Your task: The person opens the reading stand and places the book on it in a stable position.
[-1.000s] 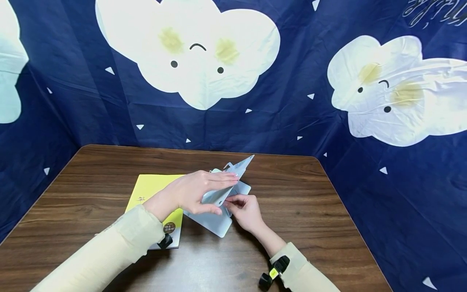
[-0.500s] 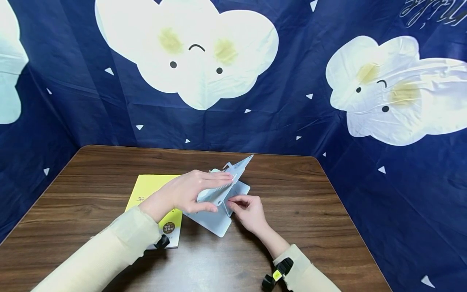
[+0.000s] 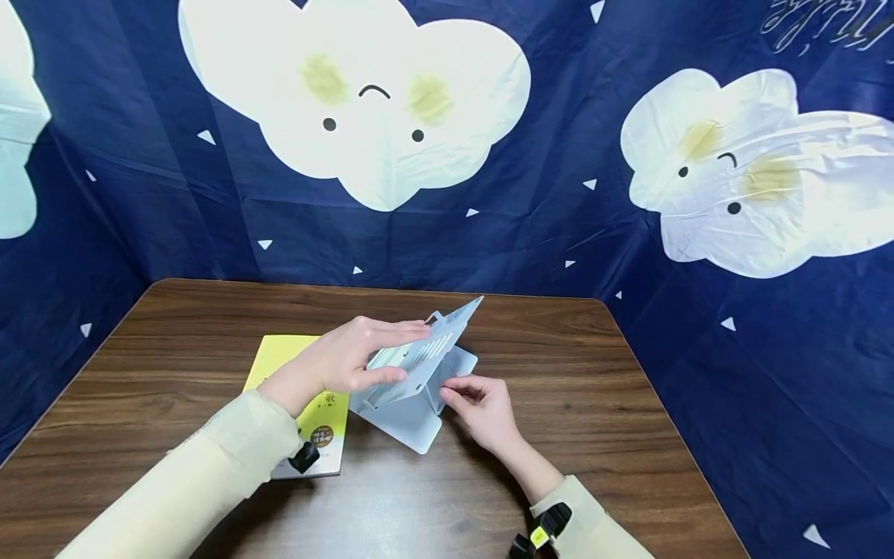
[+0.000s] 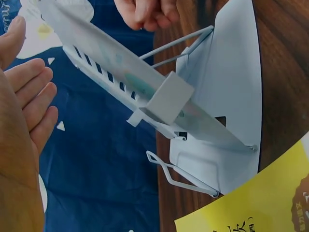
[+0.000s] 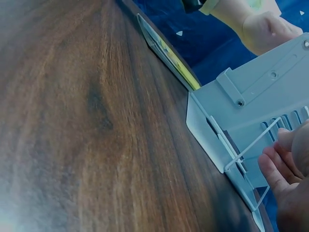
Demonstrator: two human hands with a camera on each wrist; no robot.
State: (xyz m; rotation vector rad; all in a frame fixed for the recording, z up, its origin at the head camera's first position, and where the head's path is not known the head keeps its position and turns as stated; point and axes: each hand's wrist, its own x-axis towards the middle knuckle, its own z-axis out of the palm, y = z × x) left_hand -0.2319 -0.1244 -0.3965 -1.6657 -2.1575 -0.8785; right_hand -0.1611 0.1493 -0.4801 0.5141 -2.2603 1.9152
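Observation:
A light-blue metal book stand [image 3: 436, 353] stands unfolded on the table, its slotted back panel tilted up over a flat base [image 3: 401, 423]. My left hand [image 3: 352, 353] hovers by the panel's front with straight fingers; the left wrist view shows a gap between them. Behind the panel, a wire strut [image 4: 176, 46] rises from the base to its back. My right hand [image 3: 482, 407] is beside this strut [image 5: 253, 142], fingers loosely bent. In the left wrist view its fingertips look apart from the wire; in the right wrist view they partly cover it.
A yellow book [image 3: 279, 353] lies left of the stand, partly under my left forearm. A wire page holder [image 4: 181, 176] sticks out at the stand's front. The wooden table [image 3: 559, 373] meets a dark-blue cloth [image 3: 545, 233] printed with clouds behind.
My left hand has drawn back leftward off the panel, uncovering its slots. My right hand has shifted slightly right, away from the panel's back. The stand keeps its tilt.

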